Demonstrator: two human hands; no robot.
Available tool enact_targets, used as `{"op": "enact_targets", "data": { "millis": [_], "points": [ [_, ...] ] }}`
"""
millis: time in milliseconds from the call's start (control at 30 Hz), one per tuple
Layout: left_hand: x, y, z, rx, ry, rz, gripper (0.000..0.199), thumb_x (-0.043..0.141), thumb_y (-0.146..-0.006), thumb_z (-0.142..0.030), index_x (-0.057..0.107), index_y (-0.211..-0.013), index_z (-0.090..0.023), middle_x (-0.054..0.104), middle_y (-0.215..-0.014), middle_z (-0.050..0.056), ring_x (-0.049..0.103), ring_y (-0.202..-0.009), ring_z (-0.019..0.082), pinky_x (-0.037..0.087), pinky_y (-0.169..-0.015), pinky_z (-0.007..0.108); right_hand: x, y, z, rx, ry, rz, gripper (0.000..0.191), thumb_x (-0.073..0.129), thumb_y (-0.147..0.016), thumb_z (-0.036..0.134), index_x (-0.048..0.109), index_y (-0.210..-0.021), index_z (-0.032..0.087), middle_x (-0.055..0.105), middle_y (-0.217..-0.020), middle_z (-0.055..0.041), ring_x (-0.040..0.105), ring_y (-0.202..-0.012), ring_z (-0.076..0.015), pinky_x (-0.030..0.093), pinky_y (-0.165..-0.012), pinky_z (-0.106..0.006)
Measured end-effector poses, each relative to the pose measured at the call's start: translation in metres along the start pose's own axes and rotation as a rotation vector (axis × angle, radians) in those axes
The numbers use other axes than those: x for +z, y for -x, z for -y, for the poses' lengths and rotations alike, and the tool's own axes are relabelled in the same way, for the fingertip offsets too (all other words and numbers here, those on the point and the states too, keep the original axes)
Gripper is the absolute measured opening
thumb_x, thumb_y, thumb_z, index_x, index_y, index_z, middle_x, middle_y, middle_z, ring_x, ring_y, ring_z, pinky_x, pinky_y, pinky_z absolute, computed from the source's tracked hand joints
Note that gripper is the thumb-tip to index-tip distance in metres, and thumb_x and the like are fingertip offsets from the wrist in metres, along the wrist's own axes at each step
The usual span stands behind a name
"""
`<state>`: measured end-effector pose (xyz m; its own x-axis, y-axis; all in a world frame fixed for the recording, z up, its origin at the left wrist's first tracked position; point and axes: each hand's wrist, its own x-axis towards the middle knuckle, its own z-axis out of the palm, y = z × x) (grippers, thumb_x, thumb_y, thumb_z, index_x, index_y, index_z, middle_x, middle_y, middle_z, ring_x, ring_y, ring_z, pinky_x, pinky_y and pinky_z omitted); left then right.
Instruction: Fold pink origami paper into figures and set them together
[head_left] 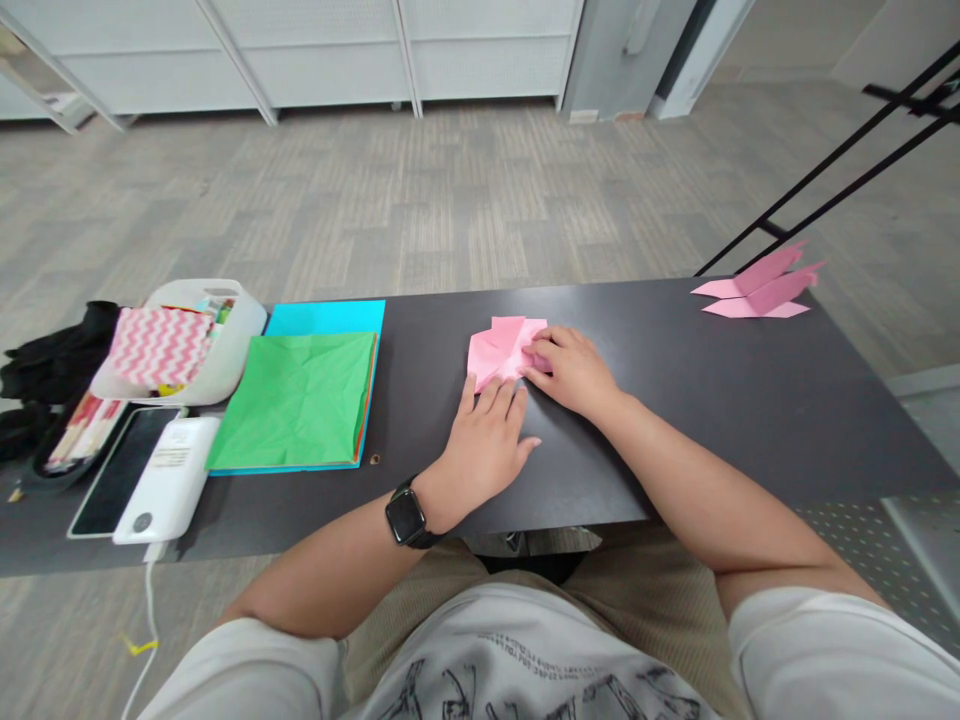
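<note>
A partly folded sheet of pink origami paper [495,347] lies on the dark table in front of me. My left hand [489,440], with a black watch on its wrist, rests flat with fingers spread, its fingertips pressing the paper's near edge. At the paper's right side my right hand [574,372] has its fingers curled over a folded part, thumb beneath. That hand covers part of the right edge, so the fold there is only partly seen.
Folded pink paper figures [765,285] stand at the table's far right. To the left are a stack of green and blue paper [300,400], a white basket [247,320], a white power bank [169,480] with a cable, and a phone [124,470].
</note>
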<state>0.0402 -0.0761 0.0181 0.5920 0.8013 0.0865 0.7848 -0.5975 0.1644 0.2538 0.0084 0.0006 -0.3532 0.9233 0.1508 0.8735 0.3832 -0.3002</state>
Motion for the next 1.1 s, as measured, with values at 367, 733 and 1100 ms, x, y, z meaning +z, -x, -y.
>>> {"op": "enact_targets", "data": {
  "millis": [367, 733, 1100],
  "points": [
    [-0.012, 0.006, 0.001, -0.038, -0.011, -0.004, 0.062, 0.063, -0.105, -0.049, 0.060, -0.153, -0.010, 0.060, -0.159, 0.023, 0.044, -0.156, 0.045, 0.012, -0.133, 0.080, 0.002, -0.001, 0.002, 0.017, -0.009, -0.003, 0.033, 0.069, -0.100, 0.043, 0.078, -0.126, 0.025, 0.068, -0.135, -0.0131, 0.061, -0.124, -0.0349, 0.049, -0.109, -0.052],
    [-0.024, 0.010, 0.012, -0.073, 0.024, -0.066, 0.039, 0.066, -0.104, -0.040, 0.070, -0.136, -0.019, 0.076, -0.135, 0.016, 0.052, -0.148, 0.044, 0.009, -0.129, 0.085, 0.005, -0.001, -0.001, 0.032, -0.013, -0.003, 0.033, 0.072, -0.100, 0.044, 0.077, -0.126, 0.024, 0.066, -0.141, -0.0135, 0.060, -0.130, -0.0354, 0.048, -0.113, -0.053],
    [-0.032, -0.009, 0.062, -0.221, 0.085, -0.099, 0.023, 0.082, -0.092, -0.029, 0.073, -0.113, -0.022, 0.065, -0.122, 0.011, 0.063, -0.114, 0.032, 0.054, -0.104, 0.049, 0.003, -0.004, -0.016, 0.077, 0.009, 0.001, 0.033, 0.069, -0.101, 0.043, 0.077, -0.129, 0.026, 0.061, -0.151, -0.0141, 0.055, -0.140, -0.0374, 0.044, -0.119, -0.056]
  ]
}}
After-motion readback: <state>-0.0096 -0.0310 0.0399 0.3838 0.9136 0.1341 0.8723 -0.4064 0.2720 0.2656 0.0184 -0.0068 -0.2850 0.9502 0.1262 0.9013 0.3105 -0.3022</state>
